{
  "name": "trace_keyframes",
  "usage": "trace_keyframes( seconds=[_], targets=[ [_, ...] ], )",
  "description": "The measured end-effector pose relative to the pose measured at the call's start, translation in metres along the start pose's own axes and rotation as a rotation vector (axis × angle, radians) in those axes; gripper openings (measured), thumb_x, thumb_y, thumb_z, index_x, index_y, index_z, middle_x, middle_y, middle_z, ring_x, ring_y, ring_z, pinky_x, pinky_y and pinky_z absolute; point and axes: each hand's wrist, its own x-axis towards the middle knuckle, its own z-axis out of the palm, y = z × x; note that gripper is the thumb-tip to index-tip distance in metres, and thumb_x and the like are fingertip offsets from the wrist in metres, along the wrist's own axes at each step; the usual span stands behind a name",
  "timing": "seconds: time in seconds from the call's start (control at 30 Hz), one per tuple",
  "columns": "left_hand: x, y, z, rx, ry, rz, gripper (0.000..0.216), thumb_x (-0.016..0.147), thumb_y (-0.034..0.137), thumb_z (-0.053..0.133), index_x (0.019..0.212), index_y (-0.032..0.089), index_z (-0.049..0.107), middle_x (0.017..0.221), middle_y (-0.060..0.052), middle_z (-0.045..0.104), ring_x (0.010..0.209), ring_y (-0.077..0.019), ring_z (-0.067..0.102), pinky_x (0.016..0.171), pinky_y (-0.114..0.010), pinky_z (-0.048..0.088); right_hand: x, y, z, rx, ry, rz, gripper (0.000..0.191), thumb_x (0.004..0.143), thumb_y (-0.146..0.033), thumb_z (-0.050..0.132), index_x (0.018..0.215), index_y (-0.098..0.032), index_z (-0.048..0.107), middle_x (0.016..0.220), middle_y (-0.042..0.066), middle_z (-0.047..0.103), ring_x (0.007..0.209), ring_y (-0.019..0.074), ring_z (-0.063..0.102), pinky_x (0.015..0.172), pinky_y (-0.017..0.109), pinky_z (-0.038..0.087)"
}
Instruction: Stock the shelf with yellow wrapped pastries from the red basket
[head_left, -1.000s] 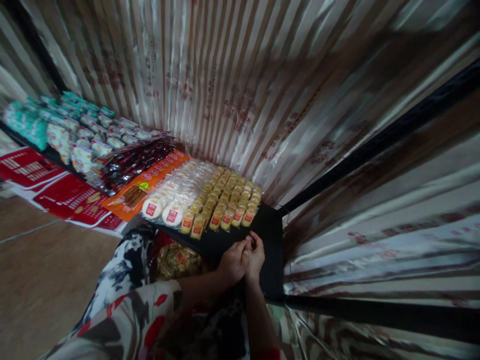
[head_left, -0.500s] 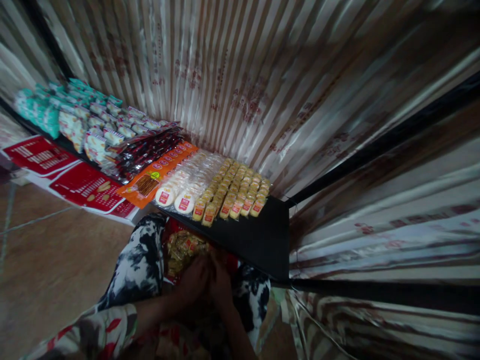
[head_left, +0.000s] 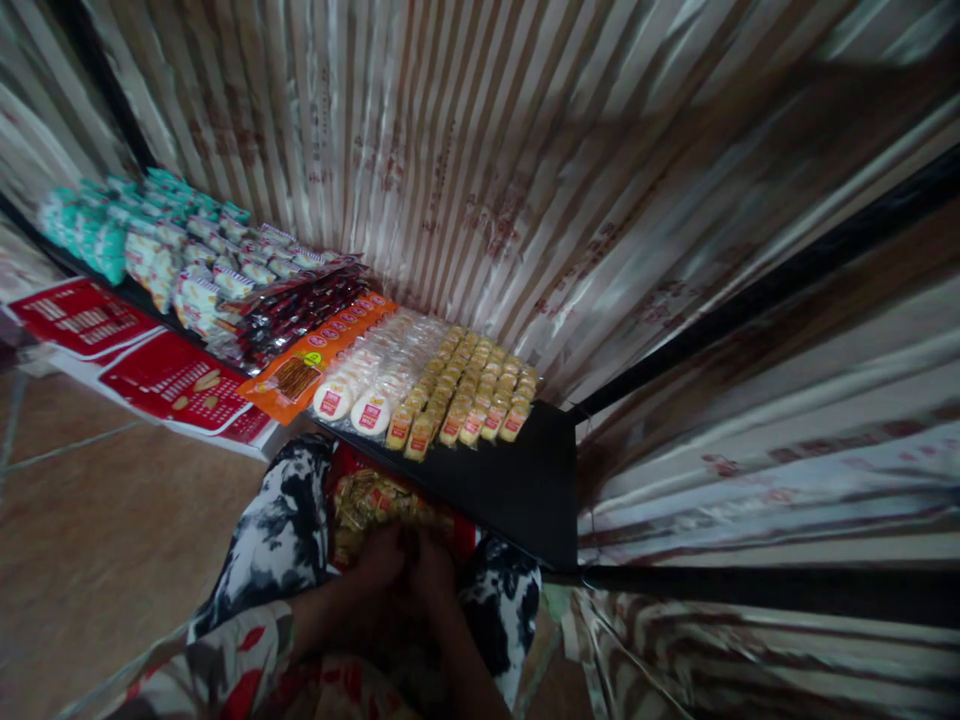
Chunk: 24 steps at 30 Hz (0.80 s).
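In the head view, my left hand (head_left: 382, 556) and my right hand (head_left: 432, 572) are close together over my lap, at the near side of a red box or bag (head_left: 466, 532) filled with small gold-wrapped snacks (head_left: 367, 500). Both hands look curled inward with fingertips meeting. Dim light hides what, if anything, they hold. Just beyond, rows of yellow wrapped snacks (head_left: 469, 395) stand on a black shelf (head_left: 517, 490). To their left are round white wrapped crackers (head_left: 370, 413) and an orange snack packet (head_left: 289, 385).
Further left on the shelf lie dark red packets (head_left: 300, 315), white packets (head_left: 199, 295) and teal packets (head_left: 109, 245). A red and white carton (head_left: 172, 370) is beside the shelf above the tiled floor (head_left: 112, 550). A striped curtain (head_left: 420, 150) and black poles (head_left: 750, 270) enclose the shelf.
Both hands have drawn slightly down toward me, uncovering more of the gold-wrapped snacks. The camera view has shifted a little; the shelf goods stay in place.
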Motion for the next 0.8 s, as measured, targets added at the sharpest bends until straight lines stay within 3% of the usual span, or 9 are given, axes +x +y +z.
trace_keyframes(
  seconds=[0.2, 0.4, 0.5, 0.6, 0.7, 0.8],
  targets=[
    [-0.003, 0.0, -0.012, 0.041, 0.13, 0.134, 0.041, 0.075, 0.015, 0.042, 0.113, 0.015, 0.058, 0.116, -0.008, 0.06, 0.11, -0.0191, 0.052, 0.098, -0.03, 0.036, -0.007, 0.005, -0.021, 0.452, 0.056, -0.005, 0.035, 0.077, -0.033, 0.048, 0.104, -0.019, 0.065, 0.105, 0.008, 0.066, 0.1, 0.0217, 0.06, 0.09, 0.032, 0.042],
    [-0.007, 0.004, -0.025, -0.076, 0.174, 0.374, 0.046, 0.067, 0.007, 0.047, 0.111, 0.019, 0.058, 0.122, -0.005, 0.055, 0.118, -0.0182, 0.045, 0.104, -0.034, 0.032, -0.016, 0.015, -0.049, 1.009, -0.009, 0.143, 0.039, 0.064, -0.043, 0.059, 0.093, -0.017, 0.069, 0.097, 0.007, 0.069, 0.093, 0.0252, 0.062, 0.078, 0.036, 0.05],
    [-0.012, 0.014, -0.031, -0.176, 0.142, 0.411, 0.038, 0.07, 0.01, 0.047, 0.105, 0.018, 0.058, 0.109, -0.006, 0.06, 0.104, -0.0173, 0.054, 0.093, -0.032, 0.042, -0.025, 0.026, -0.06, 1.039, -0.001, 0.098, 0.04, 0.071, -0.044, 0.052, 0.1, -0.021, 0.067, 0.107, 0.007, 0.066, 0.097, 0.0245, 0.061, 0.07, 0.036, 0.053],
    [-0.016, 0.026, -0.033, -0.306, 0.041, 0.295, 0.033, 0.074, 0.015, 0.046, 0.105, 0.015, 0.054, 0.081, -0.002, 0.062, 0.076, -0.0145, 0.059, 0.072, -0.028, 0.048, -0.031, 0.035, -0.068, 0.917, 0.075, -0.04, 0.037, 0.07, -0.045, 0.057, 0.098, -0.025, 0.068, 0.114, 0.006, 0.062, 0.103, 0.0238, 0.059, 0.071, 0.034, 0.053],
    [-0.018, 0.038, -0.033, -0.407, 0.02, 0.244, 0.029, 0.073, 0.02, 0.049, 0.101, 0.014, 0.052, 0.071, 0.001, 0.057, 0.065, -0.012, 0.056, 0.062, -0.024, 0.046, -0.035, 0.033, -0.074, 0.954, 0.161, -0.06, 0.039, 0.072, -0.049, 0.055, 0.1, -0.024, 0.067, 0.106, 0.006, 0.066, 0.096, 0.0234, 0.062, 0.068, 0.034, 0.054],
    [-0.019, 0.049, -0.035, -0.405, 0.044, 0.273, 0.024, 0.072, 0.022, 0.05, 0.095, 0.014, 0.053, 0.072, 0.001, 0.054, 0.063, -0.0108, 0.052, 0.06, -0.023, 0.044, -0.037, 0.022, -0.08, 1.09, 0.122, 0.028, 0.05, 0.083, -0.055, 0.037, 0.105, -0.019, 0.064, 0.09, 0.007, 0.07, 0.081, 0.0224, 0.066, 0.063, 0.034, 0.053]
  ],
)
